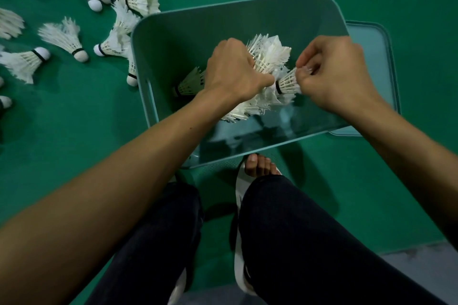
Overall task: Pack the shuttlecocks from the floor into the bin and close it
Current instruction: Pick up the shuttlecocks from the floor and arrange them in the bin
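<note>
Crouching over green floor (pixel 74 131), dark trouser legs (pixel 309 242) nearest, sandalled foot (pixel 259 164) just short of bin (pixel 178 39); reaching both forearms forward over bin's open mouth; gripping with left hand (pixel 233 69), fingers curled round, a bunch of shuttlecocks (pixel 267 57), feathers fanning up and right; pinching with right hand (pixel 332 74), fingers curled tight, the feather skirt of a single shuttlecock (pixel 287 83), cork end aimed at left hand, touching or nearly touching the bunch (can't tell which); both held above bin's inside, not yet let go; lying in bin near its left wall, one loose shuttlecock (pixel 189 83); possibly more under the hands, hidden; lying flat on floor just beyond and right of bin, partly behind it, lid (pixel 374 57), so bin not closed; scattered far left, well apart from hands, many shuttlecocks on floor (pixel 63 38), a few right against bin's outer left wall; judged well short of done.

Handling, as judgement: very light, so barely any grip force needed; feathers thin, springy, easy to crush or fray; cork rounded and firm, safest place to take hold, or the banded base of skirt just above it; best not to squeeze feather tips; likely to roll in an arc if dropped on side; bunch easy to spill if grip loosened.
</note>
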